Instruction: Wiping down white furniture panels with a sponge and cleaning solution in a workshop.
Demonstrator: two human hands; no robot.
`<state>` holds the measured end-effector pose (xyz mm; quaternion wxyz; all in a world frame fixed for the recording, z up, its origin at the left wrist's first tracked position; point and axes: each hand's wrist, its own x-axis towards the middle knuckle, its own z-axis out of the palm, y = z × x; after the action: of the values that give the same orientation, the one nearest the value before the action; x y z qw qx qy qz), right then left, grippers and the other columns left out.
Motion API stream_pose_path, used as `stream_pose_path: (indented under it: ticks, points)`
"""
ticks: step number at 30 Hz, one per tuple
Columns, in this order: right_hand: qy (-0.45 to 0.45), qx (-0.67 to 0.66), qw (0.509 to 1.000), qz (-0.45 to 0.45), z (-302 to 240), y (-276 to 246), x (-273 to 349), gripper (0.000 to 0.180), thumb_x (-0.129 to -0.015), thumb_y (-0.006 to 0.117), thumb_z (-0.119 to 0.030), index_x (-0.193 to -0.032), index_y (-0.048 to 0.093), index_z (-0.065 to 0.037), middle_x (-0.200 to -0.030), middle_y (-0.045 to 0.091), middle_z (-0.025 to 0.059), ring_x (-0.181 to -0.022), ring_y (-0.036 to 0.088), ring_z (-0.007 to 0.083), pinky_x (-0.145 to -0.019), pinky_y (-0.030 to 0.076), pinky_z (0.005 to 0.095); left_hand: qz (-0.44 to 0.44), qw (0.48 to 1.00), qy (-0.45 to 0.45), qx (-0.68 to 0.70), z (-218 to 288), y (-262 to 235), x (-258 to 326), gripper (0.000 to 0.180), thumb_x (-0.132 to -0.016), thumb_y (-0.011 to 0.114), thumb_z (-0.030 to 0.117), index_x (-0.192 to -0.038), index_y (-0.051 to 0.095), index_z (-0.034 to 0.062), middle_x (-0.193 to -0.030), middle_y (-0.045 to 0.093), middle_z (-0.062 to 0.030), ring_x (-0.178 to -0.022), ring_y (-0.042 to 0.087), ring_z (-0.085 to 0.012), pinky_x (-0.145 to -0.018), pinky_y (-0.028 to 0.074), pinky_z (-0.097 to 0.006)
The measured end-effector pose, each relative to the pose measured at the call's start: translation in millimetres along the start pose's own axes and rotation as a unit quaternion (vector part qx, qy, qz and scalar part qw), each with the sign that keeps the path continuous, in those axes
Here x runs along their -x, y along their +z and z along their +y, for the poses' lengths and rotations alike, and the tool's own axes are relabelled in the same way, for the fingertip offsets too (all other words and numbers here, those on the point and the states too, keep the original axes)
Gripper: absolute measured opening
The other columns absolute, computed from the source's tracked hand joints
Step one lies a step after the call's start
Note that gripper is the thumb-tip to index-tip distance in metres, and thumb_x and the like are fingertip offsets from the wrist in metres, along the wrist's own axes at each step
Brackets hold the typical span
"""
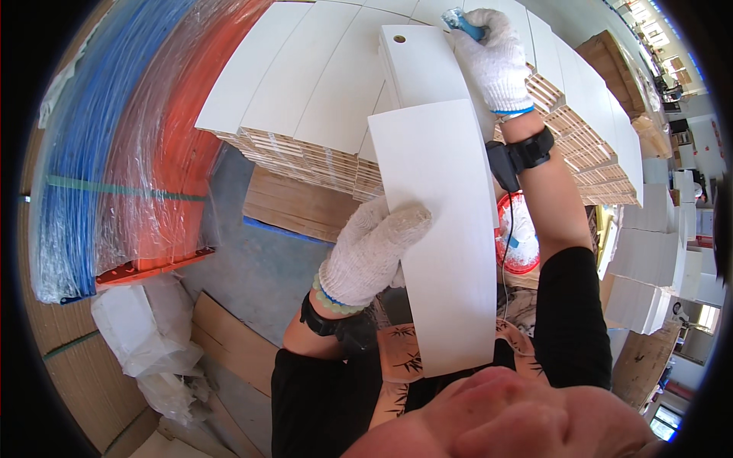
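Observation:
My left hand (374,248), in a white knit glove, grips the edge of a long white board (443,229), thumb on its face. The board slants from my chest to over the stack. Its far end overlaps another white board (424,69) with a small dark hole near its end. Beyond the boards, at the far right of the stack, my gloved right hand (495,57) is closed round a small blue scraper (464,24) smeared with white paste. The scraper is apart from the board I hold.
A broad stack of white boards (298,84) with light wooden edges lies ahead. Below my right forearm is a red bucket (519,233) of white paste. Blue and orange wrapped stacks (183,153) stand at left, with crumpled plastic (153,328) nearer. A cable (505,252) hangs from my right wrist.

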<state>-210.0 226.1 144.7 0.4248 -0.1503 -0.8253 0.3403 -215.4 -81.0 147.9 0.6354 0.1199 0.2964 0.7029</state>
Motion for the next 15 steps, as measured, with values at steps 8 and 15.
stream_pose_path:
  ticks: [8, 15]
  points:
    - [-0.081, 0.189, 0.978, -0.027, -3.1, -6.6, -4.5, 0.014, -0.087, 0.075, -0.006, -0.093, 0.062, -0.004, -0.088, 0.068, 0.0112, -0.081, 0.065, 0.0214, -0.077, 0.053, 0.0337, -0.002, 1.0, -0.003, 0.0, 2.1, 0.4, -0.4, 0.043, -0.101, 0.061, 0.031, -0.128, 0.059, -0.0013, -0.102, 0.068, -0.0045, -0.082, 0.064, -0.0082, -0.061, 0.049, -0.022]
    - [0.023, 0.179, 0.983, -0.034, -23.7, -5.9, -5.5, 0.013, -0.09, 0.073, -0.01, -0.093, 0.061, -0.004, -0.081, 0.063, 0.0092, -0.074, 0.058, 0.0187, -0.07, 0.05, 0.0339, -0.005, 1.0, -0.003, 0.003, 3.3, 0.1, 1.8, 0.042, -0.101, 0.061, 0.031, -0.128, 0.059, -0.001, -0.101, 0.068, -0.004, -0.08, 0.064, -0.0076, -0.059, 0.049, -0.021]
